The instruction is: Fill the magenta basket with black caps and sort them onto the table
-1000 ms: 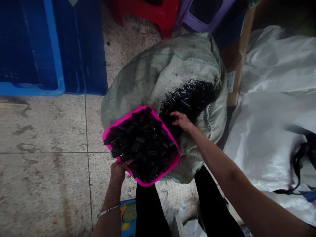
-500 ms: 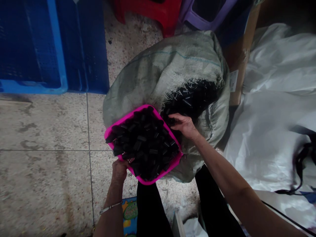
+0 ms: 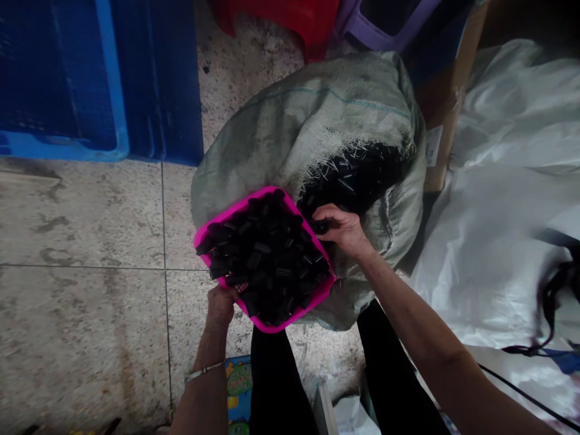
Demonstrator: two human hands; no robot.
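Since black pieces (image 3: 272, 260) heap it full, the basket (image 3: 324, 293) against the sack (image 3: 258, 139) is probably heavy, its rim bendy but the best hold, where the left hand (image 3: 221, 304) grips; the right hand (image 3: 348, 234) pinches a light, likely slick piece (image 3: 321, 227).
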